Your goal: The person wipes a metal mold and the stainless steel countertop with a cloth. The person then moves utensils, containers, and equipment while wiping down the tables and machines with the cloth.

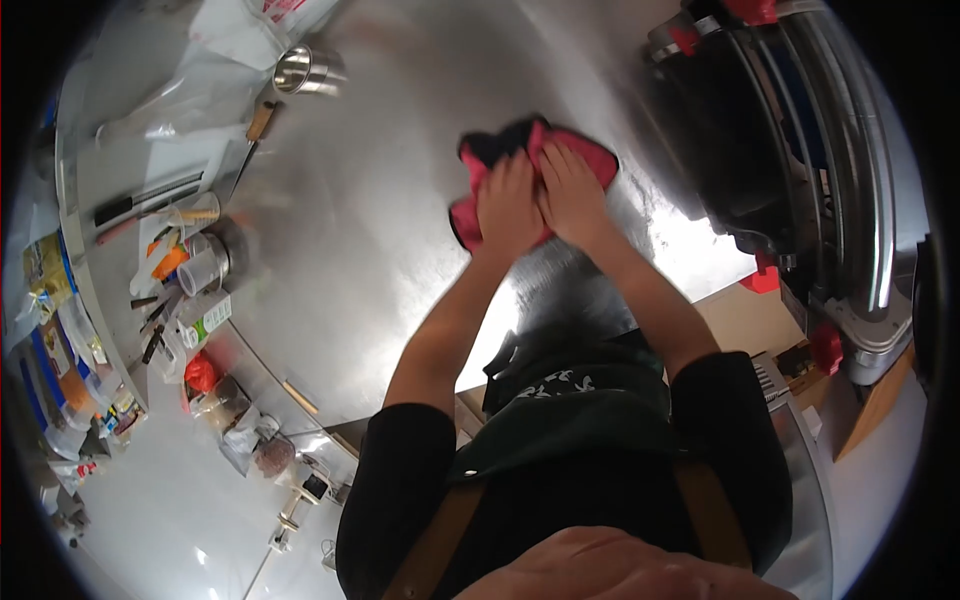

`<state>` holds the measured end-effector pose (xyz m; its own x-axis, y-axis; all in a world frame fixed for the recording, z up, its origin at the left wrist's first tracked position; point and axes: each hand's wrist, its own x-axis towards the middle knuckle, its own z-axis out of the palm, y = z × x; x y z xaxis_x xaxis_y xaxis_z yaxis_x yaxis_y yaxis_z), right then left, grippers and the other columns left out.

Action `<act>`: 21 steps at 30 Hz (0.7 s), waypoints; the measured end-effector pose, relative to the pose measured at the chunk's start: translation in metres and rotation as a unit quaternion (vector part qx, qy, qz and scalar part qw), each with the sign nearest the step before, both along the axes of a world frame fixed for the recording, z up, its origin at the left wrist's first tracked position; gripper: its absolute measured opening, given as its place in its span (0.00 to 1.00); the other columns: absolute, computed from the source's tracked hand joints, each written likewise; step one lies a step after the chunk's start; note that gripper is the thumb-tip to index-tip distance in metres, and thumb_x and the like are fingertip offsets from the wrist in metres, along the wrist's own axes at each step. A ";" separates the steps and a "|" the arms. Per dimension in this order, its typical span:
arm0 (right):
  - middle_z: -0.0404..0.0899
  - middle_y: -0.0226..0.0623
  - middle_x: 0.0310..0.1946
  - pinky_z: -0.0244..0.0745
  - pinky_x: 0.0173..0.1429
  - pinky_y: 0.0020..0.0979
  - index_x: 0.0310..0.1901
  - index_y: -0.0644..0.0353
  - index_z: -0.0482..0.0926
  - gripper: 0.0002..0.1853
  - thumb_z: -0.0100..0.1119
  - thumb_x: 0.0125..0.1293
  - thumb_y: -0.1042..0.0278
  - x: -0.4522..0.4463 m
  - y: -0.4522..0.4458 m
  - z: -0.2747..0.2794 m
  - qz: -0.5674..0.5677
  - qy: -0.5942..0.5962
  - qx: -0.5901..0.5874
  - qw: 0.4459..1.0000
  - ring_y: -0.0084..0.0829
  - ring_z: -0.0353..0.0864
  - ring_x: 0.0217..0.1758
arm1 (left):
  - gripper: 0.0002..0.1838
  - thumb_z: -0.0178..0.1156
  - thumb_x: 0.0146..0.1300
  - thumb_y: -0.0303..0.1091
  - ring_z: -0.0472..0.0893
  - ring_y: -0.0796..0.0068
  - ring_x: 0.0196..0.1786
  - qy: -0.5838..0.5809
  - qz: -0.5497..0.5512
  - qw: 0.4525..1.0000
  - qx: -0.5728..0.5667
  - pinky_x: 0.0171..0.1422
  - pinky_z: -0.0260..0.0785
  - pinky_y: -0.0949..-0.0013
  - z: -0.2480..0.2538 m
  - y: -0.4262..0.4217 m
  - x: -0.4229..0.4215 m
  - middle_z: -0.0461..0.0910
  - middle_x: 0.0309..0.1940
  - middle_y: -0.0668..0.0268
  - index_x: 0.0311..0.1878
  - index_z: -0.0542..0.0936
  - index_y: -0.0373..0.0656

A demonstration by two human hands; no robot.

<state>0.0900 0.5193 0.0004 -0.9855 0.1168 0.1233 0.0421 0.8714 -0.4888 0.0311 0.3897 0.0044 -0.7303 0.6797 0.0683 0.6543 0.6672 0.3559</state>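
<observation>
While 2 bare hands lie palm down on it, a red cloth (pixel 598 161) with dark trim and a dark patch rests bunched on the steel tabletop (pixel 370 190), well away from the other items. Left hand (pixel 511 205): on the left half of the cloth, fingers together and slightly bent over the fabric; whether it pinches any cannot be told. Right hand (pixel 573 190): just beside the left, on the right half of the cloth, fingers extended forward; its grip on the fabric likewise cannot be told. Both forearms reach the cloth from the near side, where the wearer's dark green apron (pixel 580 425) and black sleeves show. Left of the cloth and farther from the wearer, a steel cup (pixel 316 72) stands near a knife (pixel 260 125) with a wooden handle. Directly left, well apart from the cloth, is a cluster of containers, including a clear plastic cup (pixel 203 272) lying tilted. Right of the cloth: a large black appliance (pixel 710 150), partly blurred, with metal tubes and red fittings. Cloth edges slightly blurred.
</observation>
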 end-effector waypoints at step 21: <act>0.59 0.59 0.70 0.55 0.75 0.51 0.66 0.71 0.64 0.33 0.60 0.61 0.68 0.105 0.031 0.025 -0.135 0.009 -0.076 0.988 0.57 0.59 0.73 | 0.31 0.56 0.64 0.44 0.62 0.54 0.73 0.066 -0.199 0.978 -0.013 0.73 0.57 0.53 0.001 0.090 -0.017 0.64 0.71 0.55 0.68 0.69 0.39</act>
